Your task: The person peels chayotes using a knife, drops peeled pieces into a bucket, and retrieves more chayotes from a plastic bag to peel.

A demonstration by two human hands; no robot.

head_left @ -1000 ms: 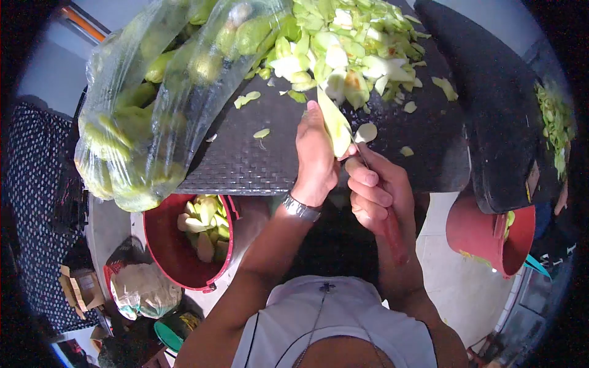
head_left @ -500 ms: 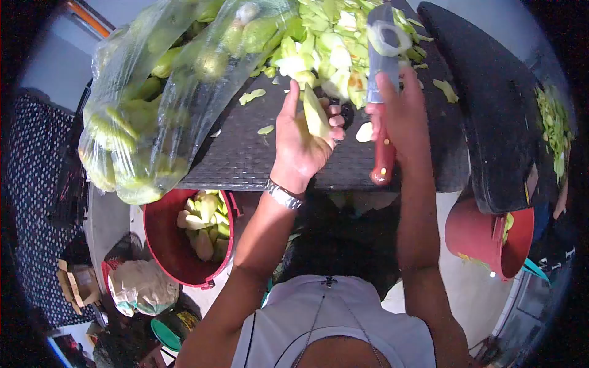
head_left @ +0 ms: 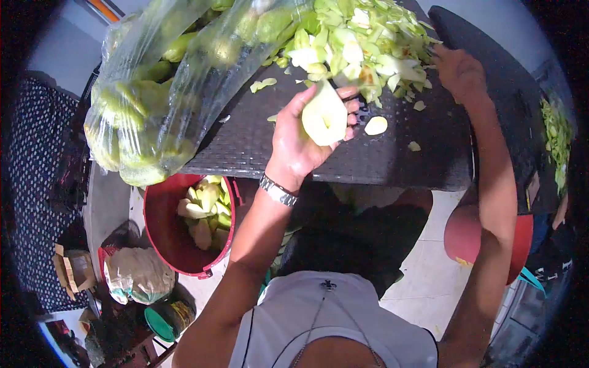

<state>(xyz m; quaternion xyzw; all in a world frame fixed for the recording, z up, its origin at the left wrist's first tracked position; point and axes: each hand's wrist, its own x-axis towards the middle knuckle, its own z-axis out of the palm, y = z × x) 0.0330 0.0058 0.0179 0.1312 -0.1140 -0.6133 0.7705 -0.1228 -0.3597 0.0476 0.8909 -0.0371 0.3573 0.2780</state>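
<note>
Text check: nothing legible.
White letter-like marks on a dark item (head_left: 554, 256) at far right, near a teal strip (head_left: 532, 279); too small and skewed at the view's edge to make out any characters.

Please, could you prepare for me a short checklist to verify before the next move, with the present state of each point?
1. Green piece secure in the left hand: ok, it is cradled in the palm.
2. Right hand free: cannot tell, its grip is unclear beside the heap of peelings.
3. Left red bucket open: ok, no lid on, with cut pieces inside.
4. Table free of scraps: not ok, a pale slice lies near the left hand.
5. Plastic bag wholly on the table: not ok, its lower end appears to overhang the edge.
</note>
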